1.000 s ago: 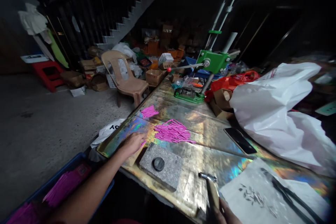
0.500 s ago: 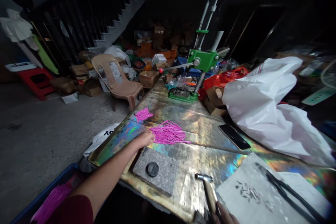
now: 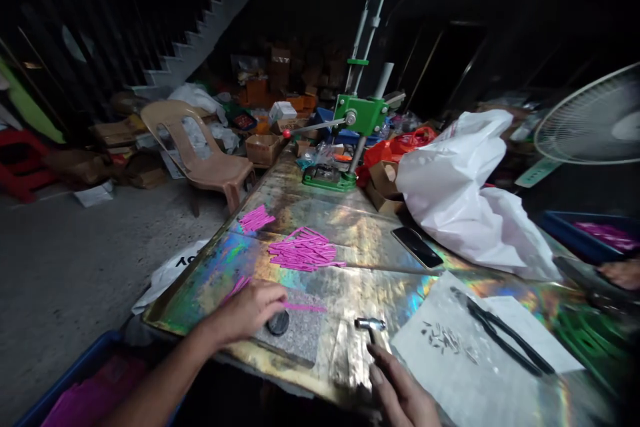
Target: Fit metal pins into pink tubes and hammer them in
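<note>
Over the grey stone block my left hand is closed on pink sticks, which stick out on both sides of it. A round black piece rests on the block just below those fingers. My right hand lies beside the hammer, fingers partly spread near its handle; whether they grip it is hidden. A large pile of pink sticks and a smaller pile lie farther back on the table. Small metal pieces and black-handled pliers are on a white sheet at the right.
A green press stands at the table's back, beside a cardboard box and a big white bag. A phone lies mid-table. At the right edge are another person's hand and a fan. A blue bin is at lower left.
My left hand has come from the large pile to above the stone block, now with pink sticks in it. My right hand has moved up along the hammer. The view has turned to the right.
</note>
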`<action>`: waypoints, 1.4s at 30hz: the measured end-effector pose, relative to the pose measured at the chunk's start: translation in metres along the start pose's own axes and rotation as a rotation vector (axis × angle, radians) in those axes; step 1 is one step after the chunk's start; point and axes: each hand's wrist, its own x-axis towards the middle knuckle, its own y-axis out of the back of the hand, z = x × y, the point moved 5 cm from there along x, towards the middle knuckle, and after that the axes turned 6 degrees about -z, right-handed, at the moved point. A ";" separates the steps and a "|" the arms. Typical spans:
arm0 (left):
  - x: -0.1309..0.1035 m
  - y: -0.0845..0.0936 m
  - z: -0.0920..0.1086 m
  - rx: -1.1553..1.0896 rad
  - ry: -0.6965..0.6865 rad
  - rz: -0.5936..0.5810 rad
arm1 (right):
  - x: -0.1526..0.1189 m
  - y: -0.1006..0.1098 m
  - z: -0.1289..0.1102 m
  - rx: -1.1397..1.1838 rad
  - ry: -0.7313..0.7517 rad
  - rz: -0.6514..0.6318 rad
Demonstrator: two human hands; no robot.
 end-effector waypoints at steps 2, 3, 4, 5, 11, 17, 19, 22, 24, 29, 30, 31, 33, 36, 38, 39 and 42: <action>-0.008 -0.016 0.020 -0.040 -0.040 -0.040 | -0.001 -0.007 -0.017 0.057 0.043 -0.011; -0.012 -0.025 0.027 -0.061 -0.055 -0.055 | -0.001 -0.011 -0.023 0.074 0.068 -0.033; -0.014 -0.033 0.033 -0.090 -0.069 -0.063 | -0.002 -0.014 -0.029 0.080 0.094 -0.069; -0.016 -0.042 0.037 -0.136 -0.070 -0.057 | -0.003 -0.017 -0.032 0.081 0.113 -0.115; -0.014 -0.081 0.027 -0.840 0.185 0.182 | -0.013 -0.028 -0.023 0.433 -0.086 -0.300; 0.004 -0.116 0.050 -1.283 0.337 0.149 | -0.020 -0.039 -0.025 0.729 -0.167 -0.158; 0.007 -0.124 0.057 -1.308 0.351 0.109 | -0.021 -0.039 -0.027 0.692 -0.128 -0.147; 0.006 -0.128 0.053 -1.269 0.394 0.123 | -0.018 -0.020 -0.014 0.439 -0.087 -0.089; 0.003 -0.124 0.044 -1.228 0.426 0.183 | -0.009 0.008 0.008 0.146 -0.123 0.034; -0.003 -0.118 0.030 -1.181 0.460 0.220 | 0.029 0.084 0.076 -0.263 -0.307 0.205; -0.003 -0.119 0.031 -1.171 0.462 0.211 | 0.037 0.094 0.086 -0.316 -0.335 0.205; -0.004 -0.120 0.031 -1.163 0.463 0.202 | 0.045 0.101 0.094 -0.367 -0.358 0.194; -0.004 -0.125 0.033 -1.152 0.465 0.190 | 0.058 0.106 0.105 -0.460 -0.398 0.159; -0.005 -0.132 0.033 -1.143 0.474 0.218 | 0.070 0.103 0.113 -0.571 -0.456 0.115; -0.005 -0.135 0.032 -1.137 0.476 0.221 | 0.073 0.098 0.116 -0.623 -0.491 0.098; -0.004 -0.136 0.032 -1.132 0.474 0.209 | 0.074 0.096 0.116 -0.641 -0.502 0.089; -0.002 -0.139 0.033 -1.125 0.460 0.150 | 0.075 0.092 0.117 -0.655 -0.511 0.058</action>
